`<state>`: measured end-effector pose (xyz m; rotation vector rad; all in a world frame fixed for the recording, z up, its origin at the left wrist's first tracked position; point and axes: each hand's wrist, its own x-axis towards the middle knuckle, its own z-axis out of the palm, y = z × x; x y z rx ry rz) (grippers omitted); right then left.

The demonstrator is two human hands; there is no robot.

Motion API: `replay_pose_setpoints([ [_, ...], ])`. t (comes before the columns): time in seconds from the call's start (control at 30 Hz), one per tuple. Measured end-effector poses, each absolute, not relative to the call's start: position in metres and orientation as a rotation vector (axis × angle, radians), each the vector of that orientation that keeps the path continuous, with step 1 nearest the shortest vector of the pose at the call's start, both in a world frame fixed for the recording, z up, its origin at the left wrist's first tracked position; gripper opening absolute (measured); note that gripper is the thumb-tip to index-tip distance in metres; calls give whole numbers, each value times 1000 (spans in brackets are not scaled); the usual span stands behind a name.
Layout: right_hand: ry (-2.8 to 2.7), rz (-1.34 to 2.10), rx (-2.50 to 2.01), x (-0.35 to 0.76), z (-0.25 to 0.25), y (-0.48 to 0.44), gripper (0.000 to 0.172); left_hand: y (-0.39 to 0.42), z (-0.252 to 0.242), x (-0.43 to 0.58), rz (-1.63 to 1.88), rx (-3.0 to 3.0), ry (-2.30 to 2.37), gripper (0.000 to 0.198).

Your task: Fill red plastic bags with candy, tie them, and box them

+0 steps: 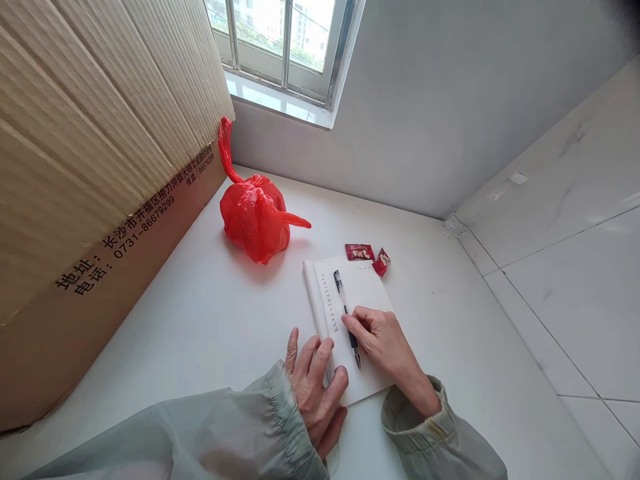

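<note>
A notebook [373, 293] lies open on the white table, its left pages rolled back along the spine and a column of small handwriting down the page's left side. On the page a clear pen with black cap end and grip [341, 293] slants, its metal tip toward me. My right hand [387, 340] is closed at the pen's middle, a fingertip over the barrel and the other fingers curled under. My left hand [317, 387] rests on the notebook's lower left edge, fingers bent and spread, with nothing held. Grey-green sleeves cover both wrists.
Two dark red wrapped packets [359, 252] lie at the notebook's far edge. A knotted red plastic bag [256, 217] stands farther left. A big cardboard box [125, 200] fills the left side. A grey wall [425, 100] with a window and a tiled wall [565, 267] border the table.
</note>
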<state>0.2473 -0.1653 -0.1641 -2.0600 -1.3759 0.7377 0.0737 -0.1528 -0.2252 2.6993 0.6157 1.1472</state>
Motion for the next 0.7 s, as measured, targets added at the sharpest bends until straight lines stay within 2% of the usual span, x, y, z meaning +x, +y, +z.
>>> replay_pose_setpoints([
  [0.4, -1408, 671, -2086, 246, -168, -165, 47, -155, -231, 74, 1167, 2747, 630, 25],
  [0.7, -1445, 642, -2109, 247, -173, -166, 50, -157, -232, 77, 1221, 2752, 662, 23],
])
